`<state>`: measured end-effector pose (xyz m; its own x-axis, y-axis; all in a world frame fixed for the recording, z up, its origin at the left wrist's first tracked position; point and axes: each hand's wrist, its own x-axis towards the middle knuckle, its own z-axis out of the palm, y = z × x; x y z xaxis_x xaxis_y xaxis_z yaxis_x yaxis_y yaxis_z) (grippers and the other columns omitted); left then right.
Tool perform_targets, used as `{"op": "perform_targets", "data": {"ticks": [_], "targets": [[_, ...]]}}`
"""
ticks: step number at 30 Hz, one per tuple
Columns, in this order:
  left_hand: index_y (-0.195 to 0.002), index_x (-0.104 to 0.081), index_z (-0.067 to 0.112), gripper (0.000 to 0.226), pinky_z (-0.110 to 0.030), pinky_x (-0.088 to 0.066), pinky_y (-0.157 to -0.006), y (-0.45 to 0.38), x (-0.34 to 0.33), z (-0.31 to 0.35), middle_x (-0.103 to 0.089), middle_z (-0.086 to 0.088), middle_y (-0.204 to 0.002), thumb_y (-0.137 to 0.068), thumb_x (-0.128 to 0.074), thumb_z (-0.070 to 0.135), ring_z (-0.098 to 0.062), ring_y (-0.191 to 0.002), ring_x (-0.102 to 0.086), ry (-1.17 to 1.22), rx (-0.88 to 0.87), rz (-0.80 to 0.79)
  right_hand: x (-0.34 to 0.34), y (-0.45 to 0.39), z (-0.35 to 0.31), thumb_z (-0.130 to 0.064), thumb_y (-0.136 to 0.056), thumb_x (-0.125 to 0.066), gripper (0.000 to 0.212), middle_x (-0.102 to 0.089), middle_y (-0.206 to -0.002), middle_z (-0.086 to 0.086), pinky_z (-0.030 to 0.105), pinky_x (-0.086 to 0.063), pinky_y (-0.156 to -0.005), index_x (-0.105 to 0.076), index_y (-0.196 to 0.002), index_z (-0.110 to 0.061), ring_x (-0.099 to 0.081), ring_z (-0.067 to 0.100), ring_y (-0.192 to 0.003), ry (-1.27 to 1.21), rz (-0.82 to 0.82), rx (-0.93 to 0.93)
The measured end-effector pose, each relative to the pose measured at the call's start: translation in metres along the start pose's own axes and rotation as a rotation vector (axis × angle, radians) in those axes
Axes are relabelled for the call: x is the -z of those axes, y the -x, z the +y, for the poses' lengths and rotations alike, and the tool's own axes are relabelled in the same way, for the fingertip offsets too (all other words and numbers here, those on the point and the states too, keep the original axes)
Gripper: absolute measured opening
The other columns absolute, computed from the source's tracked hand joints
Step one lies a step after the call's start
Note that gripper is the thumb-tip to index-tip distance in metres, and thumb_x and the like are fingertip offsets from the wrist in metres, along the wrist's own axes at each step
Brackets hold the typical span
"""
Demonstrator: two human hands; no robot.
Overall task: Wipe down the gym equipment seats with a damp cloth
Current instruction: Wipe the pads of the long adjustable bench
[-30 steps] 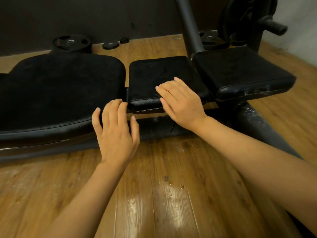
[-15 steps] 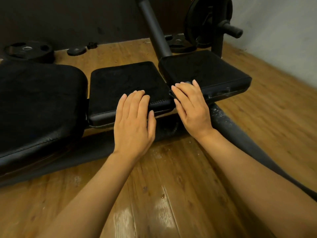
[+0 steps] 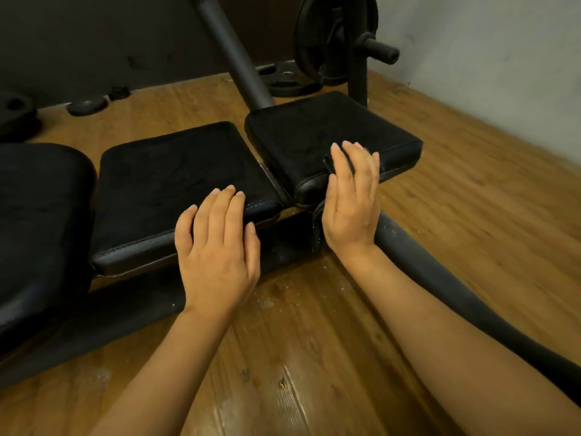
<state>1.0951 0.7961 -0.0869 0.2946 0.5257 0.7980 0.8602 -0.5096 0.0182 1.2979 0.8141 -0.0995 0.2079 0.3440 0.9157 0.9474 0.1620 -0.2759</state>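
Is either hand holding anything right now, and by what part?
Neither grips anything. The left hand lies flat on the middle pad's front edge; the right hand presses a dark cloth against the right pad's front edge.

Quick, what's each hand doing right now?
Left hand: open, fingers flat on the middle pad.
Right hand: open, pressing a dark cloth on the end pad.

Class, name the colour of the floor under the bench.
Brown wood-grain planks; the floor shows best in the head view.
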Motion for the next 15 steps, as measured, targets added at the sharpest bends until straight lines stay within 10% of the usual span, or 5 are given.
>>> {"op": "perform_targets", "data": {"ticks": [15], "targets": [[-0.136,-0.053,0.002,0.039,-0.041,-0.022,-0.117,0.001,0.001,0.006,-0.056,-0.016,-0.14,-0.102,-0.047,0.02,-0.029,-0.135,-0.046,0.068,0.064,-0.004,-0.015,0.008,-0.058,-0.016,-0.103,-0.036,0.048,-0.042,-0.151,0.022,0.048,-0.018,-0.124,-0.036,-0.146,0.005,-0.035,0.033,-0.143,0.125,-0.021,-0.261]]}}
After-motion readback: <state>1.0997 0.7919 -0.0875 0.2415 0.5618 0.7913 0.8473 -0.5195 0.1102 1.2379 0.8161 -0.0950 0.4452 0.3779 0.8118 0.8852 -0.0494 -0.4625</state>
